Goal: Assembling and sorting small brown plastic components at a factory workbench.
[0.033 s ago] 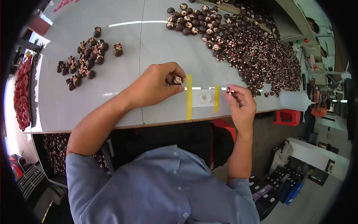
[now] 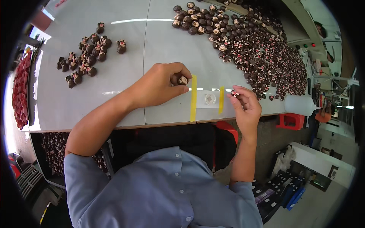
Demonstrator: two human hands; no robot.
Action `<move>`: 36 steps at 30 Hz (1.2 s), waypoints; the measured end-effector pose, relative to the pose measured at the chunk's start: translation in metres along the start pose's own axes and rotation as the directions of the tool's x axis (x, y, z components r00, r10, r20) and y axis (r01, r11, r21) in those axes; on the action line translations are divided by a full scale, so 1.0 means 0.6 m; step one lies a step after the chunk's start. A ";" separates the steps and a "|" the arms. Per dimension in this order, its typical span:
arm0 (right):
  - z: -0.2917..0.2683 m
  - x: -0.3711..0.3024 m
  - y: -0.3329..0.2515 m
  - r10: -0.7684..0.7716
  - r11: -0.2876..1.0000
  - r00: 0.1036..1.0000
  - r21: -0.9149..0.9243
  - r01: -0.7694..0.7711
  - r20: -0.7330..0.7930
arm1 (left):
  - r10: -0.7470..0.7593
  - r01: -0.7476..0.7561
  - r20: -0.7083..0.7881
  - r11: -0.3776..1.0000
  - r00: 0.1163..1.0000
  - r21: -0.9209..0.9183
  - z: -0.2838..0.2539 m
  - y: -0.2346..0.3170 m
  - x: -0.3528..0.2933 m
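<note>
My left hand (image 2: 161,84) is closed around a dark brown round figurine head (image 2: 183,80) with a beige face patch, which pokes out between thumb and fingers. To its right, my right hand (image 2: 245,100) pinches a small dark brown piece (image 2: 234,93) with pink and pale bits at its fingertips. Between the hands a small clear round dish (image 2: 210,99) rests on a pale patch of the tabletop. A strip of yellow tape (image 2: 194,98) runs beside my left fingertips, and a shorter yellow strip (image 2: 221,100) lies nearer my right hand. The two held parts are apart.
Joined dark figures (image 2: 91,60) stand clustered at the left of the grey table (image 2: 125,83). At the far right spread many loose round heads (image 2: 199,21) and a big heap of small pieces (image 2: 273,62). A whitish container (image 2: 299,105) sits by the right edge, above a red stool (image 2: 291,121).
The whole view has shifted slightly. Both hands keep almost the same place and hold on their parts.
</note>
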State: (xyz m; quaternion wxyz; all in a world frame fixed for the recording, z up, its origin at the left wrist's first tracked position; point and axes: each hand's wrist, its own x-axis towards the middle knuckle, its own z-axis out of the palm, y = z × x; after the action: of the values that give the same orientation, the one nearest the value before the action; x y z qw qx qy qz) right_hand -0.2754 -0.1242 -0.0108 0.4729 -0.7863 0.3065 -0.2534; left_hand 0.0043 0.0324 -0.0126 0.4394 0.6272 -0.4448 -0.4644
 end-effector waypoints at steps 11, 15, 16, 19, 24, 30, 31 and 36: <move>0.006 0.007 -0.055 -0.197 0.925 0.954 -0.280 0.257 0.225 | 0.228 -0.220 -0.112 0.972 0.967 0.082 0.024 -0.020 -0.011; 0.012 0.011 -0.065 -0.226 0.861 0.932 -0.390 0.328 0.284 | 0.253 -0.247 -0.044 0.962 0.966 0.115 0.023 -0.015 -0.012; 0.015 0.013 -0.065 -0.243 0.843 0.923 -0.406 0.353 0.298 | 0.287 -0.279 -0.053 0.953 0.957 0.122 0.026 -0.019 -0.012; 0.018 0.020 -0.066 -0.299 0.786 0.888 -0.437 0.437 0.350 | 0.317 -0.308 -0.053 0.942 0.947 0.133 0.027 -0.021 -0.014; 0.024 0.023 -0.073 -0.305 0.752 0.875 -0.468 0.464 0.377 | 0.311 -0.305 -0.035 0.944 0.950 0.125 0.029 -0.021 -0.016; 0.027 0.028 -0.080 -0.339 0.682 0.844 -0.510 0.525 0.416 | 0.305 -0.301 -0.052 0.950 0.951 0.085 0.032 -0.019 -0.016; 0.029 0.029 -0.081 -0.342 0.667 0.837 -0.517 0.536 0.427 | 0.266 -0.263 -0.028 0.962 0.964 0.079 0.030 -0.018 -0.017; 0.031 0.030 -0.088 -0.354 0.639 0.832 -0.539 0.549 0.427 | 0.256 -0.256 0.015 0.963 0.967 0.087 0.030 -0.015 -0.017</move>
State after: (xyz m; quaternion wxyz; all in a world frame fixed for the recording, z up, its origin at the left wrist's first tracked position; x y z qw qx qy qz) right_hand -0.2375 -0.1073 0.0307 0.1340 -0.9780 0.0948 -0.1291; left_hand -0.0135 0.0417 -0.0227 0.4667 0.5825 -0.5429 -0.3850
